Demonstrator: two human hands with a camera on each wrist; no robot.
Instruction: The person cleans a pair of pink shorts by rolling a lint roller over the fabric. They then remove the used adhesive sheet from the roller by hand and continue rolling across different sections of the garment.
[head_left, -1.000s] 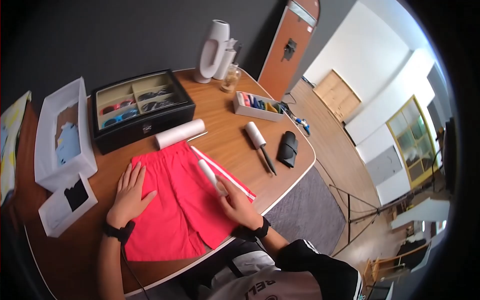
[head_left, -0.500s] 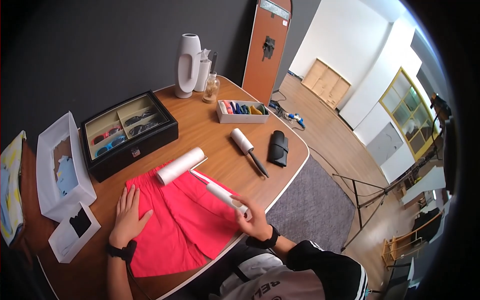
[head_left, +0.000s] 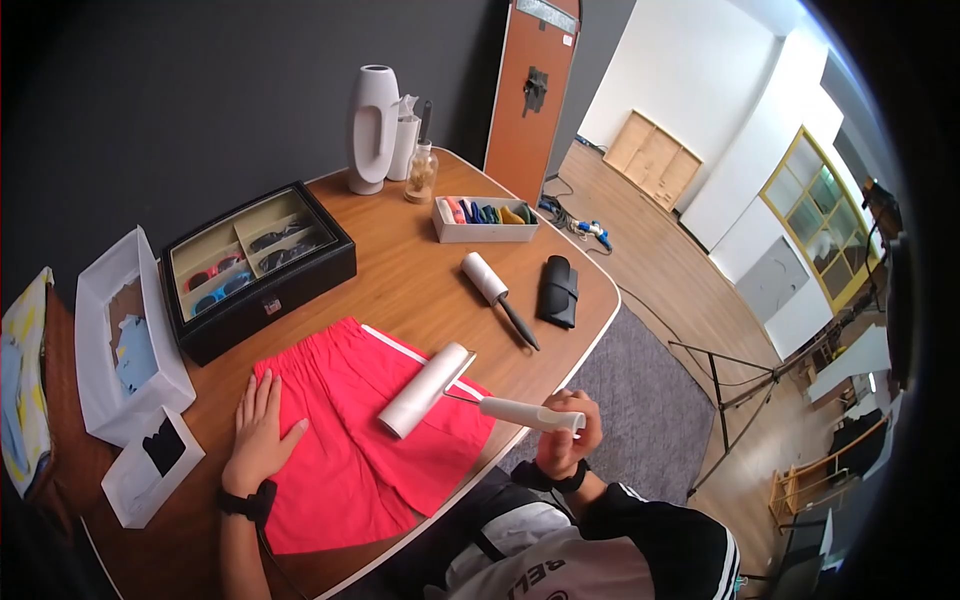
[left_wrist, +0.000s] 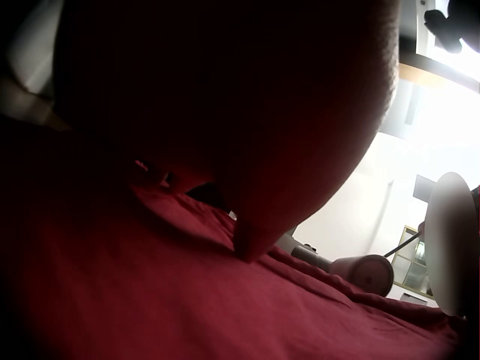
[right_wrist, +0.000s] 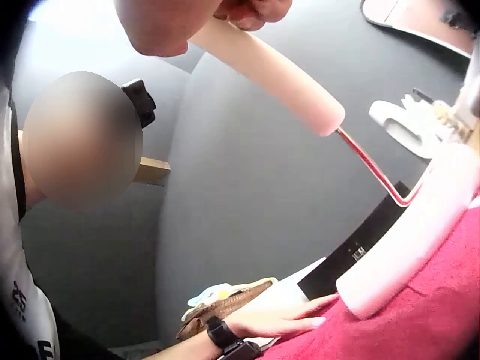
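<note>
Bright pink shorts (head_left: pixel 345 470) with a white side stripe lie flat on the wooden table. My left hand (head_left: pixel 262 430) rests on their left side, fingers spread, near the waistband. In my right hand (head_left: pixel 570 435) I grip the white handle of a lint roller (head_left: pixel 428 388). Its wide white roll lies over the right leg of the shorts, and in the right wrist view the roll (right_wrist: pixel 409 240) meets the pink cloth. The left wrist view is mostly dark, with the pink fabric (left_wrist: pixel 187 300) under my hand.
A black glasses case box (head_left: pixel 262 265) stands at the back left beside white bins (head_left: pixel 180 405). A second, dark-handled lint roller (head_left: pixel 485 278), a black pouch (head_left: pixel 558 292) and a box of rolled cloths (head_left: pixel 487 232) lie right. A white vase (head_left: pixel 372 130) stands behind.
The lint roller has come from beyond the waistband, over the waistband, down onto the right leg. My right hand has drawn back toward the table's right edge. My left hand stays on the shorts.
</note>
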